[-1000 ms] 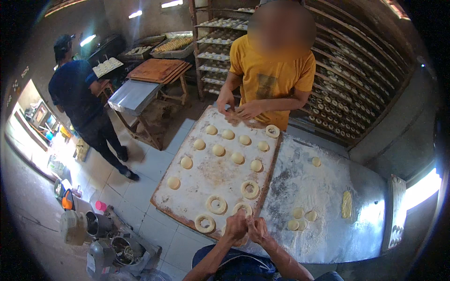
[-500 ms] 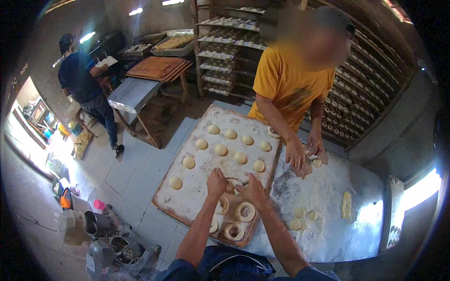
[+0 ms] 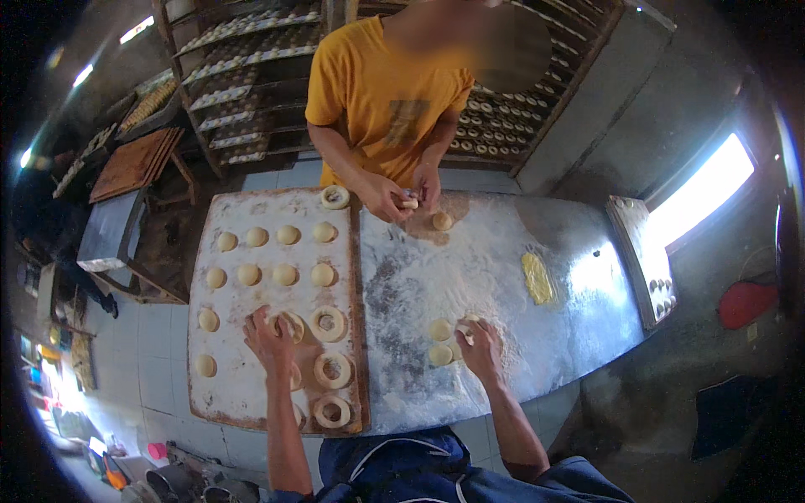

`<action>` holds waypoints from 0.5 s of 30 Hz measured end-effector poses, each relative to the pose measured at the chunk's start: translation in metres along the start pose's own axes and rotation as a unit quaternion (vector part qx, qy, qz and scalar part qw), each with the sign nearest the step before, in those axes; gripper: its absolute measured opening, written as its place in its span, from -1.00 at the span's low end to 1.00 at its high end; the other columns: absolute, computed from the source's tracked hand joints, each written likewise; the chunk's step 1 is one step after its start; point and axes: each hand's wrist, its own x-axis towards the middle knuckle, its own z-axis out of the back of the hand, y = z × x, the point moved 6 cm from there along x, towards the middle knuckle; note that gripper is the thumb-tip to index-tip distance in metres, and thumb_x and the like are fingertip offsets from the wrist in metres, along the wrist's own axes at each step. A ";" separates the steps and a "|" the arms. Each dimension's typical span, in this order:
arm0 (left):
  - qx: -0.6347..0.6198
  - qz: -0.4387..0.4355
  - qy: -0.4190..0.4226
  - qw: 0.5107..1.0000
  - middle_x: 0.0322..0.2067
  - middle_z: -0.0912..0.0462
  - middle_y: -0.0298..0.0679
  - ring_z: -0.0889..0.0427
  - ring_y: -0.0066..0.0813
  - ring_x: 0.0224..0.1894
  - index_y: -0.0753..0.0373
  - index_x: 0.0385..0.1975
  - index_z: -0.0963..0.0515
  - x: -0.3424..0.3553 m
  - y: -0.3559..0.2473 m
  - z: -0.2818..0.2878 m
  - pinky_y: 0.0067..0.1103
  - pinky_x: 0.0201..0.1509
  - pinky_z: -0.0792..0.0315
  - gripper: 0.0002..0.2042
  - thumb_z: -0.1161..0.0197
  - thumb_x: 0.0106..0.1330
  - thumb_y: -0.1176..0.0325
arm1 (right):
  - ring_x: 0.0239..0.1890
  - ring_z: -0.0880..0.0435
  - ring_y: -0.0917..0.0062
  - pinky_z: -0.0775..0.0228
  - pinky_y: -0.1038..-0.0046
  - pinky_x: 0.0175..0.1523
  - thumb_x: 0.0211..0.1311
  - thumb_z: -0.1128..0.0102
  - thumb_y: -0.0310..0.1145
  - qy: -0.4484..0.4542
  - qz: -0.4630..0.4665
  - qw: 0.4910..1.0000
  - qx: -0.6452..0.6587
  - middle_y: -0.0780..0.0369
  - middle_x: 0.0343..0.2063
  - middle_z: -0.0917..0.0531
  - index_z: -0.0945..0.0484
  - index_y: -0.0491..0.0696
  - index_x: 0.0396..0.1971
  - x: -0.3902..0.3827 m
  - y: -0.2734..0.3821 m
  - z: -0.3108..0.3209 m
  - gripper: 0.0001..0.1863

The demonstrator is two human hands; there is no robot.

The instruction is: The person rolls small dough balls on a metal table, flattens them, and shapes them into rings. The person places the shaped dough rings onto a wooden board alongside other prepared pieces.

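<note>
My left hand is over the floury wooden board, fingers apart, beside a dough ring that it partly covers. More dough rings line the board's right side, and several dough balls sit in rows farther up. On the metal table my right hand closes its fingertips around a small dough piece. Flat dough rounds lie just left of that hand.
Across the table, a person in a yellow shirt handles dough, with a dough ball nearby. A yellow dough slab lies on the floured metal table. Racks of trays stand behind; a tray leans at the right edge.
My view has turned to the right. Both hands were together at a dough ring on the board; now my right hand has moved to the dough rounds on the metal table.
</note>
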 end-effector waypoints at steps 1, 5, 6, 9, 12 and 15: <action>-0.069 -0.003 0.000 0.998 -0.24 -0.58 -0.16 -0.57 -0.09 -0.14 0.23 -0.15 -0.57 -0.006 -0.018 -0.005 -0.27 0.01 -0.43 -0.81 -0.35 0.28 0.40 | -0.10 -0.58 0.12 -0.44 0.15 -0.01 0.12 -0.40 -0.31 -0.004 0.035 0.999 -0.015 0.08 -0.21 -0.62 -0.65 -0.05 -0.11 0.008 0.011 0.001 -0.68; -0.318 0.002 0.166 0.933 -0.20 -0.61 -0.05 -0.63 -0.09 -0.15 0.30 -0.15 -0.57 -0.068 -0.127 -0.035 -0.32 -0.02 -0.51 -0.82 -0.30 0.27 0.51 | -0.01 -0.51 0.10 -0.40 0.15 0.09 -0.03 -0.45 -0.29 0.017 0.087 0.995 -0.035 0.11 -0.18 -0.60 -0.62 -0.08 -0.18 0.015 0.015 -0.015 -0.63; -0.351 0.007 0.219 0.910 -0.21 -0.62 -0.04 -0.65 -0.12 -0.18 0.32 -0.14 -0.57 -0.087 -0.155 -0.043 -0.34 -0.06 -0.54 -0.82 -0.29 0.29 0.51 | -0.02 -0.51 0.10 -0.39 0.14 0.11 -0.05 -0.46 -0.28 0.024 0.097 0.995 -0.016 0.12 -0.19 -0.60 -0.61 -0.09 -0.20 0.018 0.019 -0.013 -0.62; -0.359 -0.003 0.296 0.885 -0.12 -0.68 -0.06 -0.70 -0.25 -0.13 0.35 -0.02 -0.61 -0.131 -0.196 -0.079 -0.43 -0.06 -0.59 -0.76 -0.31 0.35 0.45 | -0.15 -0.68 0.25 -0.54 0.24 -0.03 0.02 -0.49 -0.33 0.089 0.027 0.973 0.209 0.12 -0.23 -0.68 -0.56 -0.11 -0.21 0.010 -0.004 -0.025 -0.64; -0.394 0.129 0.368 0.832 -0.08 -0.74 -0.10 -0.71 -0.36 -0.05 0.36 0.04 -0.63 -0.156 -0.206 -0.108 -0.46 0.03 -0.58 -0.70 -0.33 0.37 0.39 | -0.22 -0.74 0.39 -0.60 0.36 -0.12 0.07 -0.51 -0.37 0.152 -0.082 0.925 0.339 0.10 -0.21 -0.72 -0.55 -0.13 -0.19 0.009 -0.018 -0.024 -0.64; -0.445 0.281 0.372 0.765 -0.10 -0.75 -0.12 -0.71 -0.45 -0.09 0.37 0.03 -0.64 -0.175 -0.212 -0.116 -0.51 0.02 -0.59 -0.70 -0.34 0.38 0.37 | -0.21 -0.75 0.47 -0.62 0.42 -0.13 0.06 -0.54 -0.41 0.190 -0.100 0.906 0.364 0.10 -0.21 -0.73 -0.51 -0.16 -0.07 0.010 -0.018 -0.006 -0.54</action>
